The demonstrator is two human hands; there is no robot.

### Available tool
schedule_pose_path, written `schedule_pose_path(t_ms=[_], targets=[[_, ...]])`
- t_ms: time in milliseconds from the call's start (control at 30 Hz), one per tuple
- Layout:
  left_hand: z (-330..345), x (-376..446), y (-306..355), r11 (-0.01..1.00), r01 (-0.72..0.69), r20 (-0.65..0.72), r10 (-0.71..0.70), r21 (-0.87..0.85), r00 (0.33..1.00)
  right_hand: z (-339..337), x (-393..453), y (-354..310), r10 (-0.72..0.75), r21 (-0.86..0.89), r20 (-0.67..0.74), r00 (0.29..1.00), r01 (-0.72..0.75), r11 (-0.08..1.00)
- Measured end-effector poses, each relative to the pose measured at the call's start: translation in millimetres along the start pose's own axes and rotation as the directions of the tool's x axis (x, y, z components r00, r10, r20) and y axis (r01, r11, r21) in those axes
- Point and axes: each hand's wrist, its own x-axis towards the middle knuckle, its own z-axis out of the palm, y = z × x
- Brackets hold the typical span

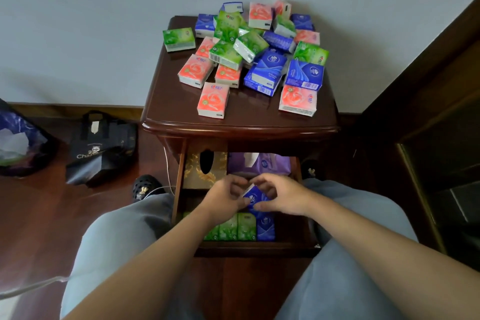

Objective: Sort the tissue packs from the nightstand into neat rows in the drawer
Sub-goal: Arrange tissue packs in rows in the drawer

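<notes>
Both hands meet over the open dark wooden drawer (306,247), the left hand (223,200) and the right hand (281,196) pinching one small blue tissue pack (253,196) between curled fingers and thumbs. Directly beneath them, at the drawer's near edge, stands a row of green tissue packs (235,227) with a blue tissue pack (265,228) at its right end. Beyond the hands, a gold patterned tissue box (197,171) and a purple soft tissue packet (270,163) lie deeper in the drawer, and farther up a loose heap of pink, green and blue tissue packs (249,52) covers the glossy brown nightstand top (241,119).
</notes>
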Motion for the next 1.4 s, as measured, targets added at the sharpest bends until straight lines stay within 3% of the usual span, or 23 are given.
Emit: schedule_pose_path(t_ms=[167, 300, 400, 567, 733, 933, 1167, 1300, 1400], targets=[[18, 6, 14, 1.000, -0.016, -0.027, 0.016, -0.018, 1.000, -12, -12, 5, -0.061, -0.161, -0.028, 0.998, 0.056, 0.985], [29, 12, 1, 0.983, 0.020, 0.041, -0.028, 0.185, 0.999, -14, -16, 18, 0.116, -0.336, -0.051, 0.992, -0.126, 0.933], [35, 16, -17, 0.947, 0.053, 0.099, -0.089, 0.317, 0.991, -7, -13, 25, 0.184, -0.428, -0.041, 0.982, -0.183, 0.885], [36, 20, -40, 0.844, 0.078, 0.170, -0.196, 0.531, 0.966, 7, 0, 32, 0.096, -0.779, 0.037, 0.995, -0.032, 0.626], [34, 22, -53, 0.701, 0.049, 0.210, -0.278, 0.712, 0.937, 19, 12, 43, 0.201, -0.893, 0.110, 0.973, 0.008, 0.450], [29, 20, -58, 0.695, 0.045, 0.222, -0.290, 0.718, 0.931, 25, 21, 47, 0.182, -0.939, 0.104, 0.978, 0.036, 0.341], [21, 16, -59, 0.750, 0.064, 0.229, -0.281, 0.659, 0.932, 29, 23, 41, 0.191, -0.930, 0.154, 0.970, 0.077, 0.360], [18, 10, -60, 0.792, 0.112, 0.188, -0.276, 0.601, 0.942, 33, 20, 37, 0.276, -0.889, 0.186, 0.943, 0.042, 0.456], [16, 7, -59, 0.775, 0.119, 0.168, -0.280, 0.620, 0.945, 35, 17, 38, 0.245, -0.859, 0.175, 0.953, 0.026, 0.511]])
